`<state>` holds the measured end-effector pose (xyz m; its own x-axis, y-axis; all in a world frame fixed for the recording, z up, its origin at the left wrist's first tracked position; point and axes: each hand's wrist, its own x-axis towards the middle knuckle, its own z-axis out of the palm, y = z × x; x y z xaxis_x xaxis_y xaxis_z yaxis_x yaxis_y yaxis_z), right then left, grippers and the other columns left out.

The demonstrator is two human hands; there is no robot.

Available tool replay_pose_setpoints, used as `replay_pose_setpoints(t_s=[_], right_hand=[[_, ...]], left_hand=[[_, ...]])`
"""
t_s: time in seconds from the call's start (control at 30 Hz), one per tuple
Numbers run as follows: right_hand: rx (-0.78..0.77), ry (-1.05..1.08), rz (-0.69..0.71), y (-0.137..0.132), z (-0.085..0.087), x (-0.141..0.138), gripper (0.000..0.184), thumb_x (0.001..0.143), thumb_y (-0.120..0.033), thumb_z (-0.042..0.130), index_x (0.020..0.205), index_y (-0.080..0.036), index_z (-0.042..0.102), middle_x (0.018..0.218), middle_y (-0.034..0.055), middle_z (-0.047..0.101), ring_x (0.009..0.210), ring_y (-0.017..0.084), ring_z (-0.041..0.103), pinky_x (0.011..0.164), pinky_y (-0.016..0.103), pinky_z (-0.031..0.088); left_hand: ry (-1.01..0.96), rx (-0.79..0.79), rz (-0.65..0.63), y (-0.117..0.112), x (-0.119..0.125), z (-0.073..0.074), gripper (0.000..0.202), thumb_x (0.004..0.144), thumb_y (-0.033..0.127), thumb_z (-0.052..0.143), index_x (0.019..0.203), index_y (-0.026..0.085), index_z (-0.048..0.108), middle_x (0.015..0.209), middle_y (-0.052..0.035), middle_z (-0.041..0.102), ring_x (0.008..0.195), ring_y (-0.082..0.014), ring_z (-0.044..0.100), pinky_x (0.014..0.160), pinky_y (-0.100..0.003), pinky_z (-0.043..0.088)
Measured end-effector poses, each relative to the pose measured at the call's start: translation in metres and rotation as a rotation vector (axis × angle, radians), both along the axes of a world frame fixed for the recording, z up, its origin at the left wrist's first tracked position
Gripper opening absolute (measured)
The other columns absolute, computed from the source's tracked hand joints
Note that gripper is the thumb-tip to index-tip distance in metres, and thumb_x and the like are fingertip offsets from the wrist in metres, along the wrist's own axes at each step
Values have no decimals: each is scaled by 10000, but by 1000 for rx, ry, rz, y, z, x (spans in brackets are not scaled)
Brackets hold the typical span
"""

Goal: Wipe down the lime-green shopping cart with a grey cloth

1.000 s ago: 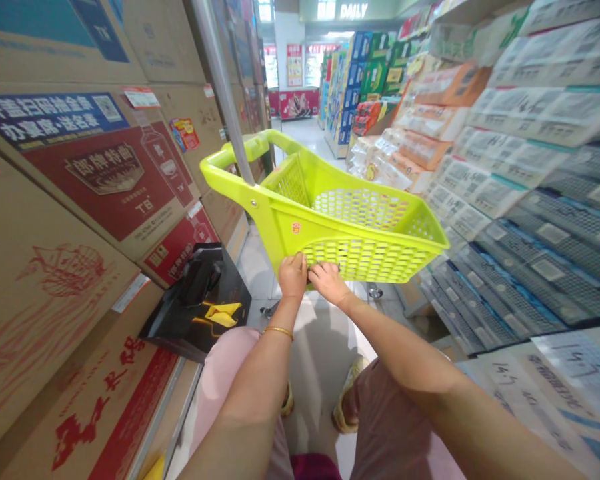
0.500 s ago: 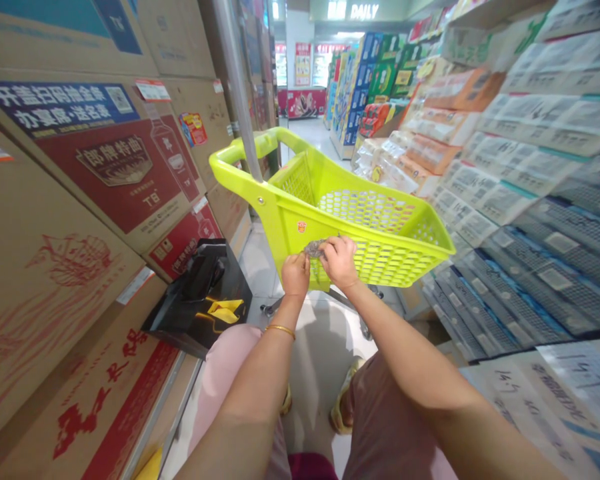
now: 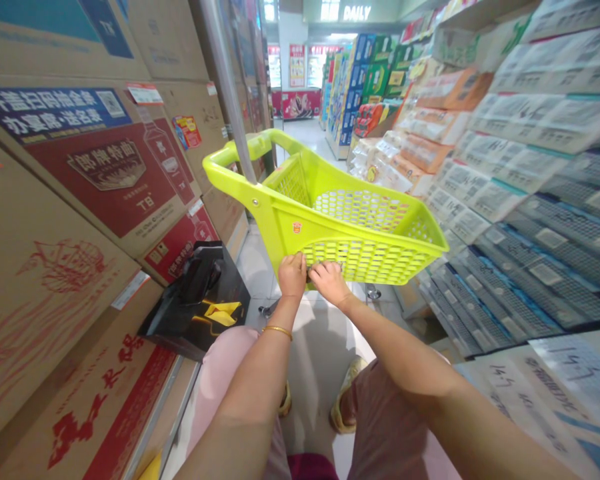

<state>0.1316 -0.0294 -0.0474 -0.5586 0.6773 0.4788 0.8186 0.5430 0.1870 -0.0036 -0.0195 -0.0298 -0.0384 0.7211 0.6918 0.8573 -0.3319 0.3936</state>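
My left hand [image 3: 292, 275] is closed, wearing a gold bracelet [image 3: 279, 330] at the wrist. Close beside it, my right hand [image 3: 330, 280] has its fingers curled down with the knuckles up. A small part of a grey crumpled cloth [image 3: 310, 269] shows between the two hands; the rest is hidden by the fingers. Both hands are in front of the lower side of a lime-green shopping cart basket [image 3: 360, 230], which has a perforated wall and a small orange sticker [image 3: 297, 228]. Whether the fingers touch the basket wall I cannot tell.
Stacked cardboard cartons [image 3: 115, 167] line the left side. A black gift bag [image 3: 200, 300] with a yellow ribbon stands beside my knee. A metal pole [image 3: 225, 87] rises at the cart's handle end. Packaged tissues [image 3: 525, 127] are piled on the right. The aisle floor [image 3: 333, 143] runs ahead.
My right hand has turned and lowered, its fingers now curled downward. The grey cloth, plainly visible between the hands before, is now mostly covered. The whole view has shifted slightly.
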Motion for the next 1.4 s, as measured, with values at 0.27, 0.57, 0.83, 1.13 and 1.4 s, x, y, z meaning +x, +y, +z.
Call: replay_pose_setpoints(t_s=[0.27,0.57,0.83,1.13,1.4], right_hand=[[79,72,12,3,11,-3,171,882,-251,463,909,-202,625,985,62,613,950,208,400,814,346,249],[221,396,-119,14,54,-10,176,840,-258,498,946,-241,638,1007,64,561,989,224,377,850,371,277],[209,281,-66,11,33,-11,153,827,-258,541,947,-248,637,1007,48,598,991,226,389,836,357,269],[-10,76,-14,-2,16,1,164,857,-242,489,952,-216,620,1022,70,605,962,211,403,816,344,261],[36,160,9,0,32,-9,190,848,-245,478,960,-211,627,1006,76,604,982,222,398,843,359,258]], left_hand=[[13,4,15,0,1,0,318,922,287,389,726,160,605,645,-41,549,643,-151,470,644,-278,325],[-51,-16,-51,1,-1,-2,273,899,249,419,706,164,591,639,-32,530,638,-155,472,628,-283,329],[37,-12,-10,4,-4,-7,223,841,174,484,639,170,579,633,-39,550,641,-163,482,615,-280,347],[27,-9,0,-3,-1,-2,337,933,313,357,828,160,638,661,-45,575,649,-151,495,642,-272,356],[-13,11,-28,-7,-10,-1,306,928,310,376,951,164,643,730,-71,610,691,-161,530,685,-291,387]])
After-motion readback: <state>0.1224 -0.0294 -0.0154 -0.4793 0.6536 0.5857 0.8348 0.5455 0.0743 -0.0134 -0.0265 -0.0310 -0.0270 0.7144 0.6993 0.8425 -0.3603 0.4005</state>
